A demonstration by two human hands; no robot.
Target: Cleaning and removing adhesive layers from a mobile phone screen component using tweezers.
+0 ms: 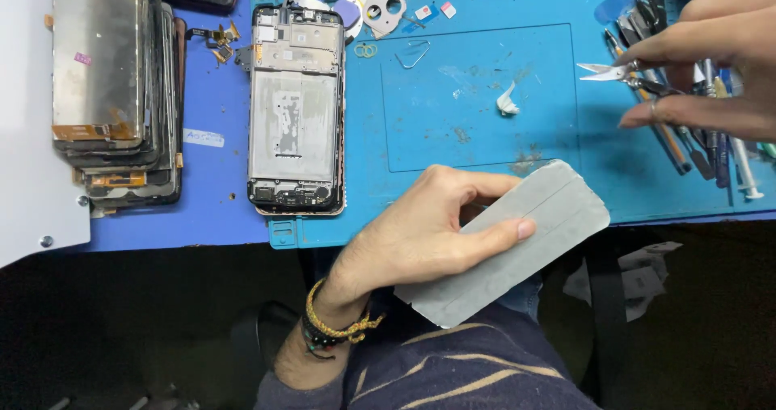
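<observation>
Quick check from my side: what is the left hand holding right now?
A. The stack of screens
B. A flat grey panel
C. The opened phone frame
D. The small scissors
B: the left hand grips a flat grey panel at the mat's near edge, while the phone frame lies untouched on the mat and the right hand reaches the scissors.

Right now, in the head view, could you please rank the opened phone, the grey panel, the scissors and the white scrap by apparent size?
1. Opened phone
2. Grey panel, close behind, but nearer the camera, so unsure
3. Scissors, partly hidden by the right hand
4. White scrap
</observation>
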